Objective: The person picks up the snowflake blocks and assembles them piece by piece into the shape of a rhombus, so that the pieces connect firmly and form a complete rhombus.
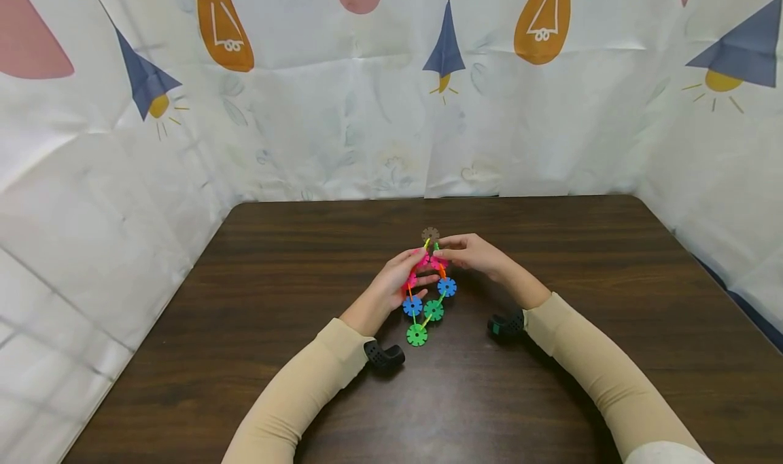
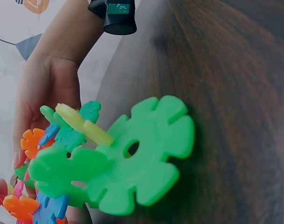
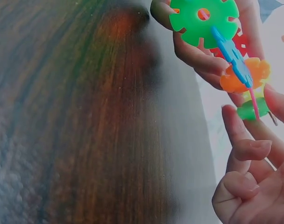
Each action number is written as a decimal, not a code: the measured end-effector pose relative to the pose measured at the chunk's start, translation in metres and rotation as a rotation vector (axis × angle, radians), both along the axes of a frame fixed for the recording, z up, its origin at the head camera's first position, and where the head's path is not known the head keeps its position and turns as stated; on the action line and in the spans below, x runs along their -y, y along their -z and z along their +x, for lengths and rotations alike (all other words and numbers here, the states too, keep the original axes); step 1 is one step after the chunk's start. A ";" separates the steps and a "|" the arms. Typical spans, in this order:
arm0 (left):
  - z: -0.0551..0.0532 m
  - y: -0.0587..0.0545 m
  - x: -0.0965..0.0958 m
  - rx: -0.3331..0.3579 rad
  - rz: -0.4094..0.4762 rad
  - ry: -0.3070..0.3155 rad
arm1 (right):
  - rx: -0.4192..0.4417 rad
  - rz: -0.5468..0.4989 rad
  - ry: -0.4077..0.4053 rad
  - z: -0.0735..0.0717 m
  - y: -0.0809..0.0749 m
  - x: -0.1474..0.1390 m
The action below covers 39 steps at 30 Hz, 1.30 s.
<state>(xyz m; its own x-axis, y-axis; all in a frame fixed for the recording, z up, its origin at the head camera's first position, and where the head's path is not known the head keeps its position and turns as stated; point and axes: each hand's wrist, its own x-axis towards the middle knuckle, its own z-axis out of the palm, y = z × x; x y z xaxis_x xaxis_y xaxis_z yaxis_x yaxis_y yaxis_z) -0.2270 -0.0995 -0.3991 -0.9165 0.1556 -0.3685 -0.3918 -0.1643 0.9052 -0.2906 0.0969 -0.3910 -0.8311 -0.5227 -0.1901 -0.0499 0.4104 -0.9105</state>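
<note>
A loop of interlocked notched plastic discs [image 1: 447, 287], in pink, orange, blue, green and other colours, is held above the table. My left hand [image 1: 387, 286] grips its left side, with fingers reaching behind the loop. From the right, my right hand [image 1: 480, 255] pinches the upper part near a brown disc [image 1: 431, 234]. A bright green disc [image 1: 417, 335] hangs at the bottom of the loop. Close up in the left wrist view, a large green disc [image 2: 156, 154] hides part of the chain. The right wrist view shows a blue disc [image 3: 233, 56] edge-on beside an orange one.
The dark wooden table [image 1: 293, 260] spreads out under both arms. A white cloth [image 1: 379, 131] printed with lamps and bulbs hangs behind it and along the sides. Black wrist devices [image 1: 384, 357] sit at both cuffs.
</note>
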 end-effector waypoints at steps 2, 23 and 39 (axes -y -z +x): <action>0.000 0.000 0.000 -0.001 -0.005 -0.002 | -0.002 0.004 -0.008 0.000 0.000 0.000; -0.006 -0.013 0.015 -0.123 -0.201 -0.020 | 0.004 -0.020 0.011 0.001 0.000 0.006; -0.017 -0.021 0.021 -0.422 -0.473 0.214 | 0.012 -0.089 -0.002 0.002 0.004 0.010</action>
<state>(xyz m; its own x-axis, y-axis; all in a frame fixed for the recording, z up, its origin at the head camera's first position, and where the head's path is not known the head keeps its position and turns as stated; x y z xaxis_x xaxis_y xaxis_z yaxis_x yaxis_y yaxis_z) -0.2443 -0.1201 -0.3776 -0.9638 0.2601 -0.0580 0.0322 0.3301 0.9434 -0.2891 0.0867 -0.3950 -0.8281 -0.5394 -0.1526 -0.0396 0.3279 -0.9439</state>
